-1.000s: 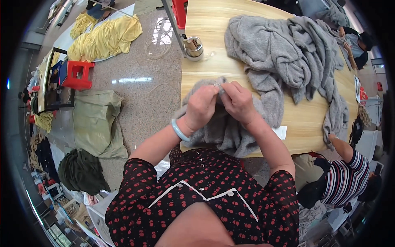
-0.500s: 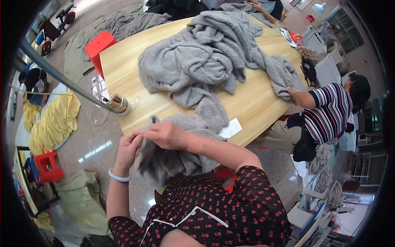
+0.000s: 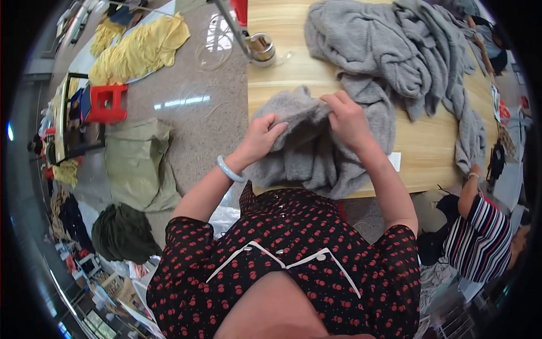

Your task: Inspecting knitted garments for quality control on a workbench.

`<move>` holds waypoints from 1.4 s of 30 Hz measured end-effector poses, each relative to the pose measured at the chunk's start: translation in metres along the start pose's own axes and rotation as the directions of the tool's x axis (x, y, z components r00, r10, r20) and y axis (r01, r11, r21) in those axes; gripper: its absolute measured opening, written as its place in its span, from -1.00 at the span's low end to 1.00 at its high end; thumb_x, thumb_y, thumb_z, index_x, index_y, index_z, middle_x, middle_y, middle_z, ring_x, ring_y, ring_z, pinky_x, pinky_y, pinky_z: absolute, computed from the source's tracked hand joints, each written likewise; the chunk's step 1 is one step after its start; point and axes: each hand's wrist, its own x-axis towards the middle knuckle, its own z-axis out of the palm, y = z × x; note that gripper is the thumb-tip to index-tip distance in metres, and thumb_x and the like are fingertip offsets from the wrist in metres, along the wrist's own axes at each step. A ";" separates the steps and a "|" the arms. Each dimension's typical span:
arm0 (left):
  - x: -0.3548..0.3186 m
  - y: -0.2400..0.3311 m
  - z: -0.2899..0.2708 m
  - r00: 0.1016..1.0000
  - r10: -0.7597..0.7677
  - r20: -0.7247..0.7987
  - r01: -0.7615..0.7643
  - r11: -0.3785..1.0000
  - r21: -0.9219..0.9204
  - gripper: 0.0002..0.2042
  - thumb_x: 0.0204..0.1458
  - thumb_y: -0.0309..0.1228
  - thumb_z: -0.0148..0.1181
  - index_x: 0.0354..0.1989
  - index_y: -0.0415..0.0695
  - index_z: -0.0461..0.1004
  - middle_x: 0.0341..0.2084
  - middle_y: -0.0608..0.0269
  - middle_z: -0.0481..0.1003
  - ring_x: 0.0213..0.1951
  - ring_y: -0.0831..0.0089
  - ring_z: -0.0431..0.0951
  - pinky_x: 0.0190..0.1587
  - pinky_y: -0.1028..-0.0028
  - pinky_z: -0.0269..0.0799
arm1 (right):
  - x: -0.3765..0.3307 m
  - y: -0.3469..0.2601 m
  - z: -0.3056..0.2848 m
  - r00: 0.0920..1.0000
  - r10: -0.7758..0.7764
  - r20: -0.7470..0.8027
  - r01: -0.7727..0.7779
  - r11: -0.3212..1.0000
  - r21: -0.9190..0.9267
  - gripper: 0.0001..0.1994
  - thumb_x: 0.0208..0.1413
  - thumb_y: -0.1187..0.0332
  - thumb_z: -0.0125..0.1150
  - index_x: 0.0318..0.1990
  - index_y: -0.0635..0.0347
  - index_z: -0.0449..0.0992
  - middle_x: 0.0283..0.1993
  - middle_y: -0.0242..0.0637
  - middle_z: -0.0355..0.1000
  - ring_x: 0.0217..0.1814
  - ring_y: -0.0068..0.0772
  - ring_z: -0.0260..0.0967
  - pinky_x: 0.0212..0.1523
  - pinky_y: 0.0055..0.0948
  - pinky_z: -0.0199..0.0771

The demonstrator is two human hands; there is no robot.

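Grey fuzzy cloth [image 3: 313,155] hangs in folds off the near edge of the light wood table, against my front. My left hand [image 3: 262,138] pinches its edge on the left, thumb on top. About a hand's length to the right, my right hand [image 3: 345,116] grips the same edge with the fingers curled over it. Between the two hands the edge is spread and lifted, with a dark hollow below. The cloth seems to run on into a large grey heap [image 3: 378,45] farther back on the table.
A metal can [image 3: 261,50] stands at the table's left edge beside a grey pole. A white paper [image 3: 395,161] lies right of the cloth. On the floor at left are a red stool [image 3: 107,103], yellow cloth [image 3: 141,48] and an olive sheet [image 3: 138,164]. A person in stripes [image 3: 480,240] handles grey cloth at right.
My hands were close together at one spot of the cloth; now they are apart, spreading its edge between them. The view has swung, so the table appears farther right.
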 end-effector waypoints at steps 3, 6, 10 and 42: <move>-0.004 0.000 -0.009 0.999 -0.012 0.030 0.009 0.994 0.113 -0.81 -0.02 -0.38 0.08 -0.56 -0.25 0.35 -0.72 0.45 0.24 -0.60 0.69 0.17 -0.55 0.59 0.16 | -0.004 0.006 0.002 0.999 0.038 0.016 -0.037 0.996 -0.076 -0.76 -0.22 0.59 -0.02 -0.31 0.20 0.39 -0.35 -0.16 0.31 -0.30 -0.07 0.30 -0.30 -0.29 0.33; -0.009 0.000 -0.012 0.997 -0.051 0.058 0.047 0.997 0.055 -0.82 -0.03 -0.39 0.07 -0.54 -0.25 0.35 -0.73 0.44 0.24 -0.60 0.69 0.18 -0.56 0.57 0.17 | -0.011 0.017 0.004 0.996 0.084 -0.020 -0.086 0.986 -0.140 -0.80 -0.21 0.57 -0.03 -0.33 0.23 0.36 -0.35 -0.14 0.33 -0.28 -0.03 0.31 -0.31 -0.25 0.31; -0.011 -0.007 -0.014 0.992 -0.100 0.080 0.089 0.988 0.125 -0.85 -0.10 -0.42 0.06 -0.47 -0.28 0.40 -0.71 0.10 0.36 -0.62 0.51 0.36 -0.52 0.48 0.27 | -0.026 0.034 0.010 0.941 0.337 0.019 -0.334 0.939 -0.083 -0.78 -0.21 0.55 -0.03 -0.30 0.22 0.37 -0.32 -0.04 0.38 -0.27 0.00 0.33 -0.24 -0.20 0.31; 0.003 0.052 0.035 0.906 0.315 -0.282 -0.301 0.949 0.093 -0.89 -0.11 -0.54 0.08 -0.41 -0.29 0.32 -0.60 0.19 0.35 -0.53 0.54 0.30 -0.46 0.48 0.25 | -0.002 -0.050 0.009 0.976 0.183 -0.117 -0.156 0.966 0.208 -0.88 -0.18 0.50 0.13 -0.42 0.30 0.44 -0.48 -0.17 0.39 -0.48 -0.38 0.37 -0.44 -0.51 0.33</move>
